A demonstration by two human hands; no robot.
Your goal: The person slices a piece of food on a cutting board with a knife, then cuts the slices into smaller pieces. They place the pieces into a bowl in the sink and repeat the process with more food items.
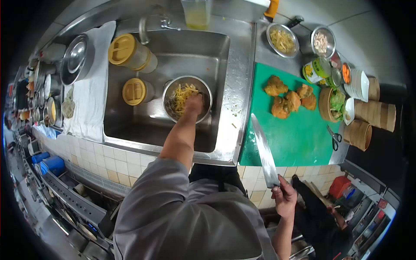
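Note:
My left hand [194,104] reaches down into a metal bowl [166,102] in the sink [130,123]. Yellow strips [183,93] lie in the bowl beside and under this hand, and its fingertips are hidden. My right hand [284,194] is closed around the handle end of a large knife [265,151], at the front edge of the counter. The blade points away from me, its tip over the left edge of a green cutting board [294,138]. Several browned, orange-yellow food pieces [281,107] rest on the far part of that board.
Two yellow-lidded containers [135,92] stand in the sink, below a faucet [144,30]. A clear jug [196,15] is behind. Scissors [334,138], cans [321,68], bowls [282,40] and bamboo steamers [358,135] line the right side. A person in black [325,225] is at lower right.

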